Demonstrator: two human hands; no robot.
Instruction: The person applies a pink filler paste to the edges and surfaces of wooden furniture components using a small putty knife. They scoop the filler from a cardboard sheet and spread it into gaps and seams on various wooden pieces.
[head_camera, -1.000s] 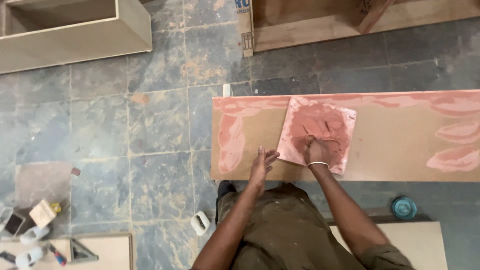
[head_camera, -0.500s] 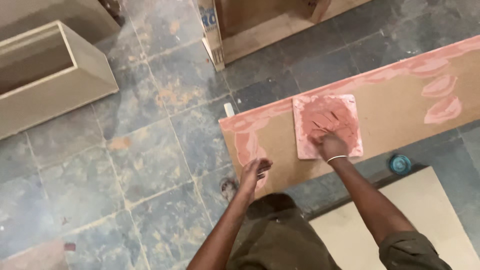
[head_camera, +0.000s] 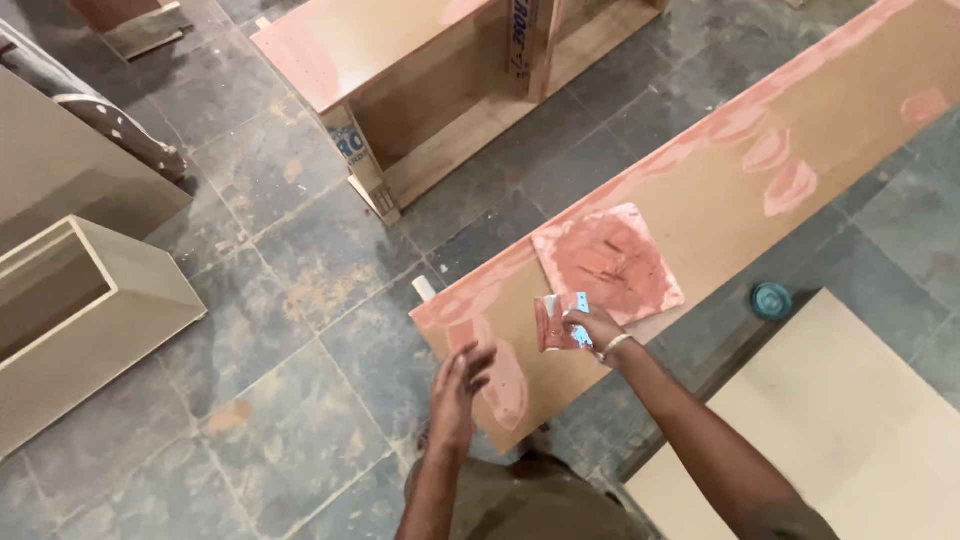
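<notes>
A long brown board (head_camera: 720, 190) lies on the floor, smeared with pink putty along its edge and in patches. On it rests a square tile (head_camera: 610, 262) coated with pink putty. My right hand (head_camera: 590, 325) holds a small flat putty scraper (head_camera: 558, 322), lifted just above the board near the tile. My left hand (head_camera: 458, 385) hovers open over the board's near end, fingers spread, holding nothing.
An open wooden cabinet (head_camera: 420, 90) lies on the stone floor beyond the board. A pale box frame (head_camera: 80, 310) stands at left. A beige panel (head_camera: 840, 430) lies at lower right, with a small teal lid (head_camera: 771, 299) beside it.
My right hand has lifted off the putty tile with the scraper. My left hand has risen from the board. The view has swung left and tilted.
</notes>
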